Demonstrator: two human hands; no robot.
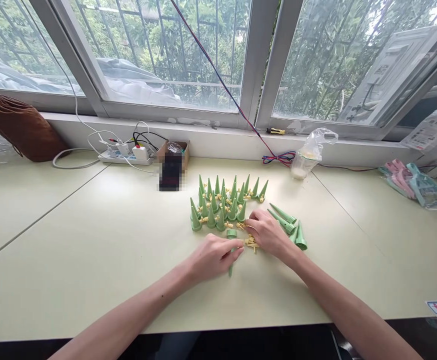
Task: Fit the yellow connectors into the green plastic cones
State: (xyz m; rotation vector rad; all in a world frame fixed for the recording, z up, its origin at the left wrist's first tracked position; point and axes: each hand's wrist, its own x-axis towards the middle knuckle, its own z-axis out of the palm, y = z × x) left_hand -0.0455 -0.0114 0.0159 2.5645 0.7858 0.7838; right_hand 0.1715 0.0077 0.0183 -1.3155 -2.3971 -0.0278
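My left hand (218, 256) is closed around a green plastic watering spike (231, 233), its wide capped end pointing away and its tip towards the table's front edge. Just right of it, my right hand (269, 232) has its fingertips pinched at a small yellow plastic valve (241, 226). Below those fingers lies a loose pile of yellow valves (252, 242). Beyond both hands stand several green spikes (211, 216) in rows, points up, with yellow valves at their bases. More green spikes (301, 236) lie or stand to the right of my right hand.
A power strip (126, 158), a small cardboard box (184, 155) and a pixelated dark object (171, 171) sit at the back. Along the window side are a coiled red-blue cable (278, 159) and a plastic bag (308, 155). Pink and teal items (417, 182) lie far right.
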